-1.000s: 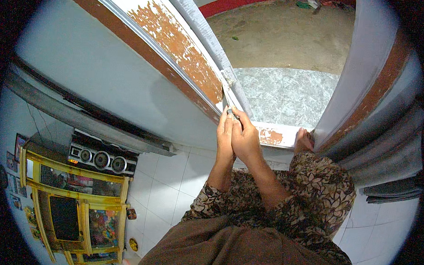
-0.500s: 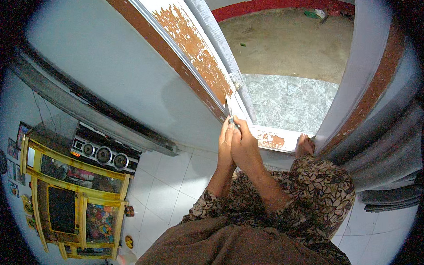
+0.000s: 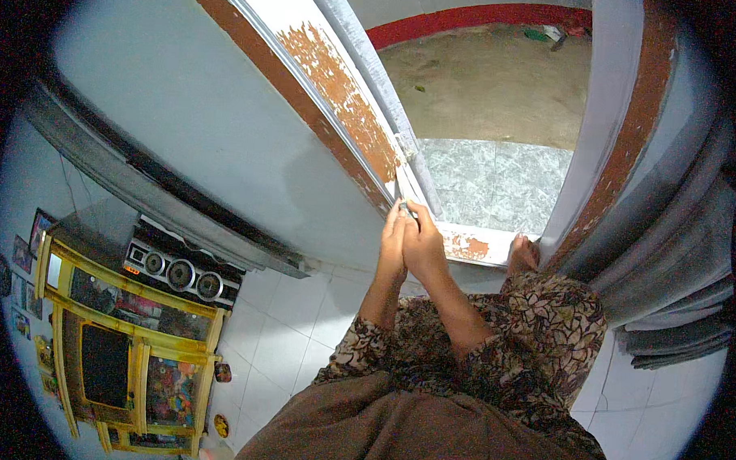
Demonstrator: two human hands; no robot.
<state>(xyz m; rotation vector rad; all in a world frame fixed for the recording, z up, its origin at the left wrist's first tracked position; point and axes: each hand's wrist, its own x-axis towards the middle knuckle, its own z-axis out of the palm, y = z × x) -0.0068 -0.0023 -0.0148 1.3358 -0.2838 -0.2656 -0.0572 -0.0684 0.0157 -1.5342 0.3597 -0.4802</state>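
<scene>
"Left hand (image 3: 393, 235) first: what is it doing?"

"It is closed around a thin tool (image 3: 399, 186), pressed side by side with the right hand (image 3: 423, 242), which grips the same tool. How each finger wraps it is partly hidden."

"Where exactly is the tool?"

"Sticking out just beyond the fingertips, its narrow end pointing away from the person, near the lower end of a long, ragged brown patch (image 3: 340, 87) on the white door frame (image 3: 266, 3). Whether the tip touches the frame cannot be told."

"And right of the hands?"

"Just beside them runs the white sill (image 3: 445, 229), with a smaller brown patch (image 3: 469, 247) on it. Near the sill's other end is a bare foot (image 3: 523, 254). Farther right hangs a grey curtain (image 3: 667, 257)."

"What lies beyond the hands?"

"Marbled grey tiles (image 3: 499, 182), then brownish ground (image 3: 486, 88) edged by a curved red band (image 3: 472, 20)."

"To their left?"

"A pale wall (image 3: 186, 102). Well apart, lower left, stand a yellow cabinet (image 3: 140, 384) and a stereo (image 3: 180, 274) with three round parts, beside white floor tiles (image 3: 258, 348)."

"Nearer the body?"

"Patterned clothing (image 3: 542, 341) covers the knee and sleeves, with brown cloth (image 3: 361, 428) closest in."
</scene>
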